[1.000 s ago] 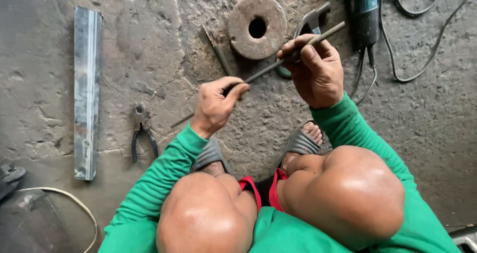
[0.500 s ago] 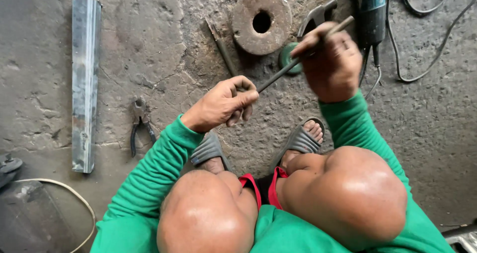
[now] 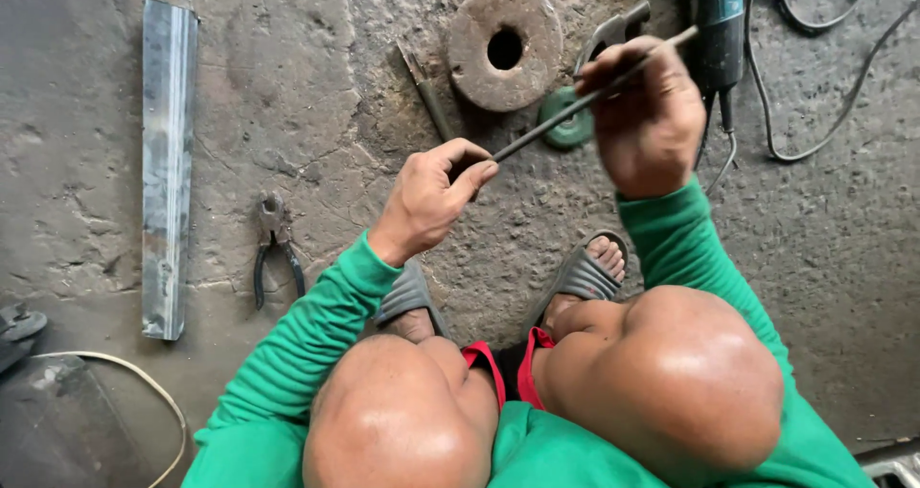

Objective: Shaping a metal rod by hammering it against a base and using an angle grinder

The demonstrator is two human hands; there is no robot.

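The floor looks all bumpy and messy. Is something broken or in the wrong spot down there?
The concrete floor is cracked and pitted. The rusty round disc is worn and rough. Pliers and a metal bar lie loose nearby. The left hand and right hand hold a thin rod.

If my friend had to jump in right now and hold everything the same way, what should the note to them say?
Left hand: fingers pinched shut on the lower end of the thin metal rod.
Right hand: fist closed around the rod's upper part, lifted above the floor; a bit blurred.
The rod slants up to the right between both hands, over the concrete floor.
Nearby on the floor: rusty round disc with a hole, small green disc, power tool with its cord, pliers, long metal bar.
Done or left: cannot tell; the rod shows no clear change.
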